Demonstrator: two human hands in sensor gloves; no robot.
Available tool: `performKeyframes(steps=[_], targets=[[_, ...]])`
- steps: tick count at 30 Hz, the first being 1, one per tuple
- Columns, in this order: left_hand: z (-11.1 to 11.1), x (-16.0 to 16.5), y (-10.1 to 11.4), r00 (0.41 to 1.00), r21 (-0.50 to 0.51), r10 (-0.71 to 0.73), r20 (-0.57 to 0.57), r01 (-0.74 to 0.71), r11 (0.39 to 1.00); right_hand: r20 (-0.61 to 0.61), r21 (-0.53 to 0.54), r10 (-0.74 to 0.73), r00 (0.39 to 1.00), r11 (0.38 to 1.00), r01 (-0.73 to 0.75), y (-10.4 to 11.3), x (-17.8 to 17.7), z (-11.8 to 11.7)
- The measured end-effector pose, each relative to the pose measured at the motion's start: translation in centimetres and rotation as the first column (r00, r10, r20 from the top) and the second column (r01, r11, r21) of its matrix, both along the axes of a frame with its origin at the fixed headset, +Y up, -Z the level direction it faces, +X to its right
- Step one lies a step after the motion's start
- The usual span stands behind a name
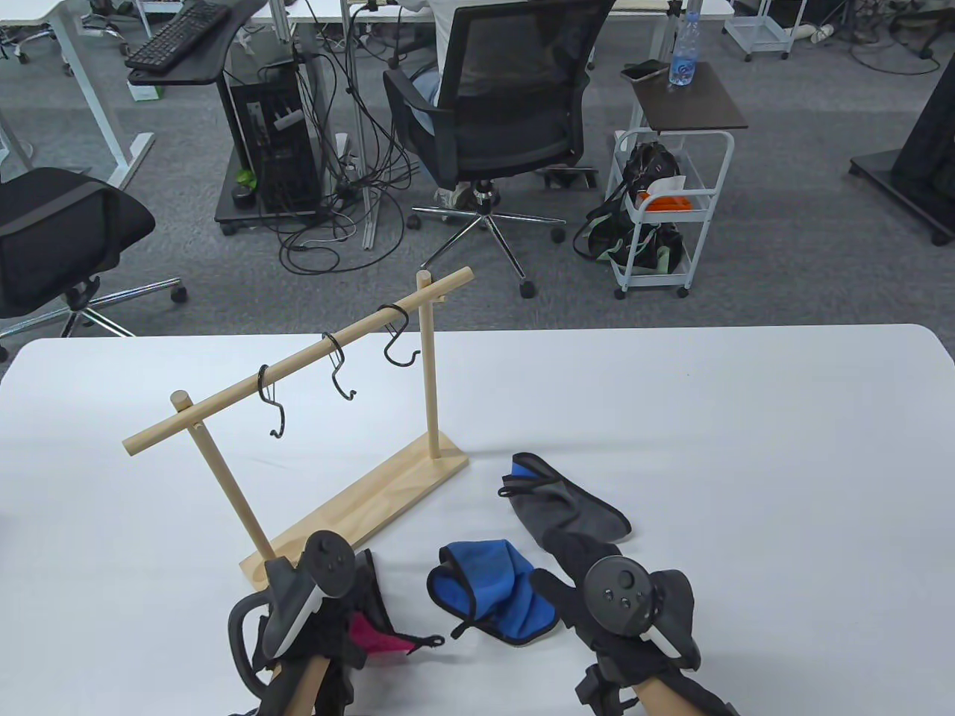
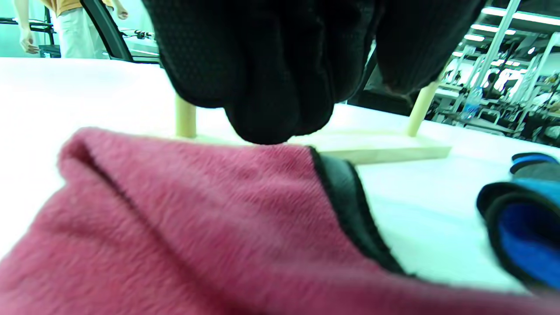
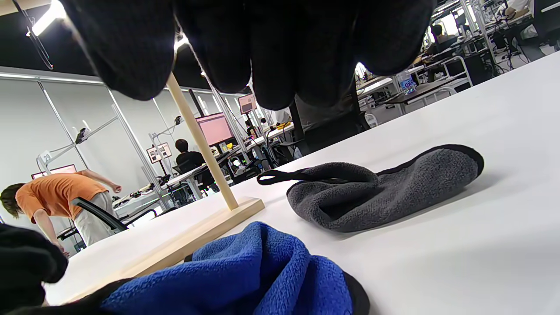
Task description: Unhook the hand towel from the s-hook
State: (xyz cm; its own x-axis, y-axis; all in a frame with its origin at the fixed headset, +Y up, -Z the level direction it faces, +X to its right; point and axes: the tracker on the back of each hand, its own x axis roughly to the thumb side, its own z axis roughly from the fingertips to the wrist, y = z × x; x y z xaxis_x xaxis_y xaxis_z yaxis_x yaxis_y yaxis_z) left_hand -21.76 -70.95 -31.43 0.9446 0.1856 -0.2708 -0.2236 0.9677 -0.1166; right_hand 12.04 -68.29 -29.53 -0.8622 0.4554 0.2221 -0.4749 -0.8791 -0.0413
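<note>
The wooden towel rack point(image 1: 298, 365) stands on the table's left half. Its three black S-hooks point(image 1: 339, 373) hang bare. A pink towel point(image 1: 380, 638) lies at the front left under my left hand point(image 1: 351, 597). In the left wrist view my fingertips point(image 2: 271, 122) touch the pink towel's point(image 2: 197, 227) far edge, with nothing pinched between fingers and thumb. A blue towel point(image 1: 496, 597) lies crumpled in the front middle. A grey towel point(image 1: 567, 507) lies to its right. My right hand point(image 1: 589, 567) hovers between these two, its fingers point(image 3: 271, 78) hanging free and empty.
The rack's wooden base point(image 1: 373, 507) runs diagonally just beyond my left hand. The white table point(image 1: 746, 447) stretches to the right and back. Office chairs, a cart and desks stand on the floor beyond the far edge.
</note>
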Motion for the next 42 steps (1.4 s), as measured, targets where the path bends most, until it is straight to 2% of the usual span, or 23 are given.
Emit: performKeyframes(steps=[12,18,29,34,42], targets=[[0.8,3.3,5.2,0.993,0.194,0.033,0.117,-0.055,0.979,-0.014,0.011,0.002,1.0,1.0,-0.002,0.0,-0.2,0.1],[1.6,4.8,6.3,0.983,0.274,0.068,0.172,-0.114,0.955,-0.023,0.02,0.006,1.0,1.0,-0.006,0.0,-0.3,0.2],[3.1,6.4,6.3,0.935,0.327,0.116,0.335,-0.231,0.917,-0.047,0.044,0.02,0.999,0.999,-0.018,0.2,-0.9,0.9],[3.4,6.7,5.4,0.916,0.349,0.108,0.387,-0.254,0.902,-0.056,0.052,0.026,0.998,0.998,-0.023,0.2,-1.2,1.1],[3.6,7.1,3.4,0.901,0.325,0.101,0.423,-0.255,0.911,-0.064,0.054,0.04,0.997,0.998,-0.037,0.1,-1.5,1.2]])
